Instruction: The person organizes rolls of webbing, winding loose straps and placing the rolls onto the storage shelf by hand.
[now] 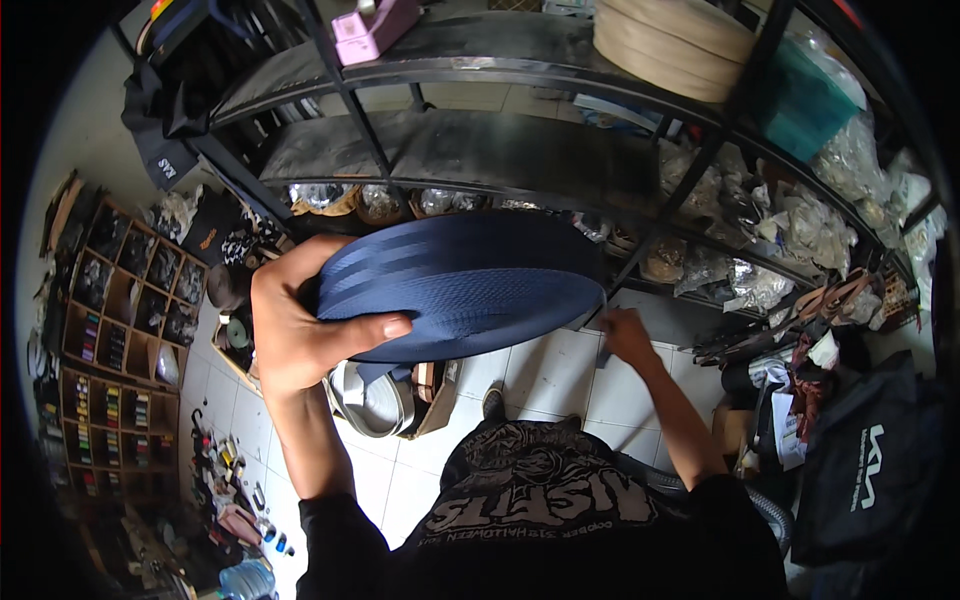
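A large roll of navy blue webbing [470, 300] is held up in front of my chest, tilted so that its flat wound side and its outer rim both show. My left hand [300, 315] grips its left edge, thumb pressed on the flat side and fingers hidden behind the rim. Just off the roll's right edge, my right hand [627, 337] is closed in a pinch. A short dark strip hangs below those fingers, seemingly the loose end of the webbing.
Ahead stands a black metal rack [450, 140] with bagged goods, a beige roll [675, 45] and a teal bin [805, 100]. Thread cubbies [110, 400] line the left wall. A box holding a pale roll [372, 400] sits on the tiled floor; a black bag [860, 470] is at right.
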The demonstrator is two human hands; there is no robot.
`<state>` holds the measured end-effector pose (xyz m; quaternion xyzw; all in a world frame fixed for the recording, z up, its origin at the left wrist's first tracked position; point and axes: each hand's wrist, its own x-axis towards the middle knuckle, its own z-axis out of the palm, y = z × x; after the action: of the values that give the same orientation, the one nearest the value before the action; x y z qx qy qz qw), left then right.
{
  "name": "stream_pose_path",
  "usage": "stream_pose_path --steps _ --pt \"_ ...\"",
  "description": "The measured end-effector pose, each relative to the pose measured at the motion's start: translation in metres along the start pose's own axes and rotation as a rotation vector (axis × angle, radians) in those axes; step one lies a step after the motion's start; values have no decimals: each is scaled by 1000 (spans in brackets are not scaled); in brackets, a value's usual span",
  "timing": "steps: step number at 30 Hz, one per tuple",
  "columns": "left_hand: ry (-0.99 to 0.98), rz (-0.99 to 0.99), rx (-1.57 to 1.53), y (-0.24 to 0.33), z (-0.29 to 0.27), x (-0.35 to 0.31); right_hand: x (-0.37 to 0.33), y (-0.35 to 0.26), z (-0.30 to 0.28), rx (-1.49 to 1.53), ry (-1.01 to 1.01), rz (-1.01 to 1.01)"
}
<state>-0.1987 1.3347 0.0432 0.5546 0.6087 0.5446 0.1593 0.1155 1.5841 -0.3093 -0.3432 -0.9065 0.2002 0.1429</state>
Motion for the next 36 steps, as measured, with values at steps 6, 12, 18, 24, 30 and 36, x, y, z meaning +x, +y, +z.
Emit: stream_pose_path --steps 6,12,18,24,30,36 --pt "105 28 -207 -17 13 2 24 -99 31 197 164 -148" --pt "455 -88 -490 -34 42 7 37 -206 12 424 135 -311" --pt "591 -81 -588 -51 50 17 43 -226 0 686 -166 -37" --pt "415 44 -368 -39 7 8 34 -123 -13 545 -164 50" --pt "159 62 -24 -9 -6 -5 58 -151 -193 751 88 -258" --pt "99 64 -101 7 0 -8 77 -275 -273 475 222 -979"
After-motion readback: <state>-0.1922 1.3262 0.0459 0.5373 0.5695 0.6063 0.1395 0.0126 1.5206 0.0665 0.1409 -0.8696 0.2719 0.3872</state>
